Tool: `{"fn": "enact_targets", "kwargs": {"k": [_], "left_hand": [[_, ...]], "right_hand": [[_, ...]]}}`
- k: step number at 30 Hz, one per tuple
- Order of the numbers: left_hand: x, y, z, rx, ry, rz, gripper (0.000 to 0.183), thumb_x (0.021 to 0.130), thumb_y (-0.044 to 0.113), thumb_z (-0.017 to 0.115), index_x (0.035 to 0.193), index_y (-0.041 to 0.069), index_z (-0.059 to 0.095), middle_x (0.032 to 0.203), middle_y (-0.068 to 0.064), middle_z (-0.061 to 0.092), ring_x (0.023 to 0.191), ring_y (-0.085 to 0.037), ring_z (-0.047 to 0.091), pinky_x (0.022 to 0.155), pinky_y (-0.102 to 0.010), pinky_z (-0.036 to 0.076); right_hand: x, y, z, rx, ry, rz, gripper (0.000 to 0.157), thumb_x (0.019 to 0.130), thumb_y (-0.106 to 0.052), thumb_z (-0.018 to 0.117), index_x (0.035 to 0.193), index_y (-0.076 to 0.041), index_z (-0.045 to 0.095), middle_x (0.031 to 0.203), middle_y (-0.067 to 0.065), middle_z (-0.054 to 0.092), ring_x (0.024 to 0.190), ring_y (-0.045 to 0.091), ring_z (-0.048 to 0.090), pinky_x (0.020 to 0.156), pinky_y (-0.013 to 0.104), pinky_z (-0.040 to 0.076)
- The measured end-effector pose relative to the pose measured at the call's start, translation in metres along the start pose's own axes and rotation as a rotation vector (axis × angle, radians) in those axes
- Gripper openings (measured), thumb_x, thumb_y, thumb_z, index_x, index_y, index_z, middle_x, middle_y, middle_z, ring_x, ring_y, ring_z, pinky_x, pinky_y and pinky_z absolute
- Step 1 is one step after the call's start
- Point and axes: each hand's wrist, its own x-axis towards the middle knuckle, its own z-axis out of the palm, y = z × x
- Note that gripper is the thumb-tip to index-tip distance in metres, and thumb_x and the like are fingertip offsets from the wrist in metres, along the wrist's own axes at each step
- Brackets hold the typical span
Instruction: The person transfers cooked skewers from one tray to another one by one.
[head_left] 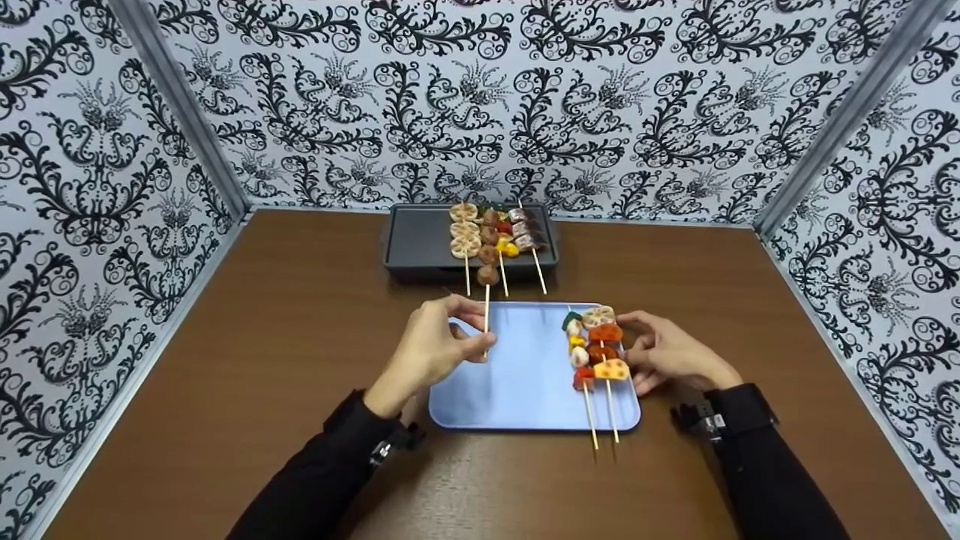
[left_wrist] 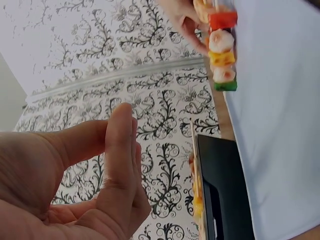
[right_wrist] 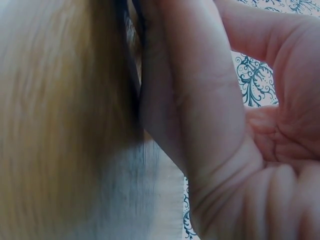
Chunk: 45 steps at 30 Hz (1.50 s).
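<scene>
My left hand [head_left: 435, 341] pinches the bare stick end of a meatball skewer [head_left: 487, 275], whose brown balls overlap the griddle in the head view. In the left wrist view its thumb and fingers [left_wrist: 120, 150] come together at the tips. At the right side of a pale blue tray [head_left: 517, 397], my right hand [head_left: 667, 356] grips the rim, its fingers partly hidden. Beside it on the tray lie a vegetable skewer [head_left: 580, 357] with green, white, yellow and red pieces, and a skewer topped with a lotus root slice [head_left: 600, 317]. Their sticks poke past the near edge.
A dark rectangular griddle [head_left: 420, 236] stands behind the tray, near the patterned back wall [head_left: 480, 97]. On its right half lie a lotus root skewer [head_left: 465, 246], a skewer with yellow pieces [head_left: 508, 246] and a silver-brown skewer [head_left: 526, 241]. Brown tabletop [head_left: 300, 330] surrounds everything.
</scene>
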Motion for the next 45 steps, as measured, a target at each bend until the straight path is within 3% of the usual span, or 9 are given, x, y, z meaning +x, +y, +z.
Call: {"fn": "enact_targets", "kwargs": {"k": [7,15,18,25,36,45], "left_hand": [[-0.009,-0.004,0.013,-0.005,-0.038,0.019,0.036,0.098,-0.002,0.091,0.131,-0.002,0.078,0.11,-0.014,0.084,0.073,-0.013,0.083,0.078,-0.049,0.077],[-0.018,-0.017,0.032,-0.036,-0.112,0.021,0.034,0.098,-0.003,0.09,0.128,-0.004,0.076,0.108,-0.013,0.082,0.073,-0.011,0.081,0.072,-0.035,0.075],[-0.021,-0.021,0.038,-0.004,-0.125,0.032,0.032,0.098,-0.001,0.091,0.127,-0.002,0.077,0.107,-0.011,0.083,0.073,-0.013,0.083,0.07,-0.033,0.074],[-0.025,-0.021,0.05,0.063,-0.146,0.075,0.033,0.099,0.003,0.092,0.127,-0.004,0.077,0.105,-0.008,0.086,0.071,-0.014,0.084,0.064,-0.018,0.064],[-0.03,-0.022,0.066,0.1,-0.179,0.082,0.031,0.096,0.001,0.092,0.122,-0.002,0.077,0.105,-0.011,0.085,0.068,-0.003,0.074,0.061,-0.014,0.06],[-0.032,-0.029,0.074,0.153,-0.201,0.068,0.028,0.095,0.004,0.094,0.117,0.002,0.078,0.102,-0.007,0.085,0.067,-0.002,0.067,0.062,-0.014,0.054]], "right_hand": [[0.001,-0.002,0.001,0.011,-0.01,-0.012,0.081,0.11,0.001,0.068,0.18,-0.003,0.029,0.102,0.016,0.071,0.069,0.021,0.079,0.065,0.041,0.075],[0.006,0.001,0.003,-0.001,-0.017,-0.017,0.08,0.109,0.002,0.067,0.18,-0.004,0.03,0.104,0.018,0.072,0.069,0.022,0.079,0.066,0.042,0.075],[0.007,0.003,0.004,-0.004,-0.018,-0.018,0.081,0.109,0.001,0.068,0.18,-0.004,0.03,0.106,0.019,0.073,0.07,0.022,0.079,0.067,0.042,0.075],[0.005,0.002,0.002,-0.005,-0.012,-0.018,0.08,0.109,0.001,0.067,0.18,-0.003,0.03,0.107,0.02,0.073,0.069,0.022,0.079,0.067,0.043,0.075],[0.0,0.001,0.0,0.02,-0.019,-0.013,0.08,0.11,0.0,0.067,0.18,-0.004,0.029,0.103,0.016,0.072,0.069,0.022,0.08,0.068,0.043,0.075],[0.0,0.001,0.0,0.022,-0.019,-0.008,0.081,0.11,-0.002,0.07,0.18,-0.003,0.029,0.102,0.016,0.072,0.068,0.022,0.08,0.067,0.042,0.075]]}}
